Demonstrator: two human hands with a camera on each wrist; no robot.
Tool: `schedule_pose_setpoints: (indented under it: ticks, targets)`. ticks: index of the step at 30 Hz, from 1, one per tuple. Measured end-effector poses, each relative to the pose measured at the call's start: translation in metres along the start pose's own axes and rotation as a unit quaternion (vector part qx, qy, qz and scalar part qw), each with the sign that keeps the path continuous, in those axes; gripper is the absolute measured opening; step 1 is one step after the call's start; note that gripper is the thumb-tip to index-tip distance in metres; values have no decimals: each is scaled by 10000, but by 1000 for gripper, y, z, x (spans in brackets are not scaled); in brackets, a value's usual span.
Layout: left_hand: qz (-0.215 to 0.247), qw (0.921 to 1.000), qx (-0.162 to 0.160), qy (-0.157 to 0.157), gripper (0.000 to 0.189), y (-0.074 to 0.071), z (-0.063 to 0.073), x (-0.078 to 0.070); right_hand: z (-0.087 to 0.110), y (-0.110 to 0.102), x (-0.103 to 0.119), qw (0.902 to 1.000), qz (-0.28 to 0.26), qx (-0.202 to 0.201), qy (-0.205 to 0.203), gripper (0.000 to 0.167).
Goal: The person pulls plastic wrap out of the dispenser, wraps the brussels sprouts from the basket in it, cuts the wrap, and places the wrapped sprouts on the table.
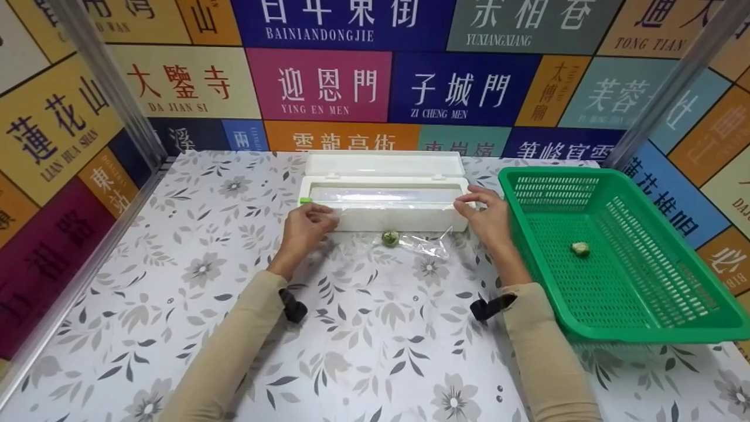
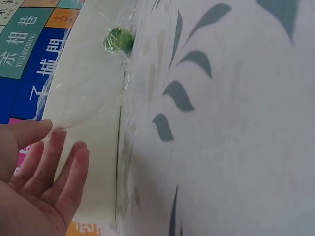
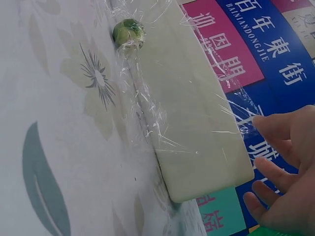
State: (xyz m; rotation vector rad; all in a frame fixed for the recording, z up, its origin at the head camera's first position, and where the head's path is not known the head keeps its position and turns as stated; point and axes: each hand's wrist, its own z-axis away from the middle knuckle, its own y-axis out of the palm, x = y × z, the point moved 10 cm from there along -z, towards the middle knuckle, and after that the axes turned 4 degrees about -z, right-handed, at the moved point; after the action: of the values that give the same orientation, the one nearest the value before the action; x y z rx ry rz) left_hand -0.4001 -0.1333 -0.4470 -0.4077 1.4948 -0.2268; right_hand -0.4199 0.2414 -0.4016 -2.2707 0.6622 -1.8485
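Note:
A white cling film dispenser box (image 1: 404,220) lies lengthwise on the table, lid (image 1: 384,164) raised. Clear plastic wrap (image 3: 157,115) hangs down its front face. At the left end, my left hand (image 1: 309,225) pinches the wrap's edge between thumb and fingertip, the other fingers loosely bent. The right hand (image 1: 487,215) holds the edge near the opposite end with its fingertips. A small round green vegetable (image 1: 390,237), like a Brussels sprout, sits against the box's front, with wrap over and around it. In both wrist views the sprout (image 2: 118,40) shows through the shiny film.
To the right stands a green plastic basket (image 1: 630,335) with slotted walls, holding one small pale-green vegetable (image 1: 580,249). A green slider (image 1: 305,200) sits at the box's left end. The flower-patterned tablecloth (image 1: 363,351) spreads in front; sign-printed panels (image 1: 328,88) stand behind.

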Motion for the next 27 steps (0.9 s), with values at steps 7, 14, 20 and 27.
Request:
schedule_pose_setpoints:
  ticks: [7, 14, 20, 27]
  targets:
    - [-98, 9973, 493, 540, 7, -5, -1, -4, 11, -3, 6, 9998, -46, -154, -131, 17]
    - [-628, 9889, 977, 927, 10, -6, 4, -9, 26, 1, 7, 9995, 231, 117, -190, 14]
    - [-1187, 9750, 1496, 1138, 6, 3, 11, -12, 36, 7, 4, 9957, 603, 690, -142, 11]
    - [-1734, 9525, 1968, 1545, 2, 12, 22, -16, 50, 10, 0, 9848, 1157, 1291, 108, 6]
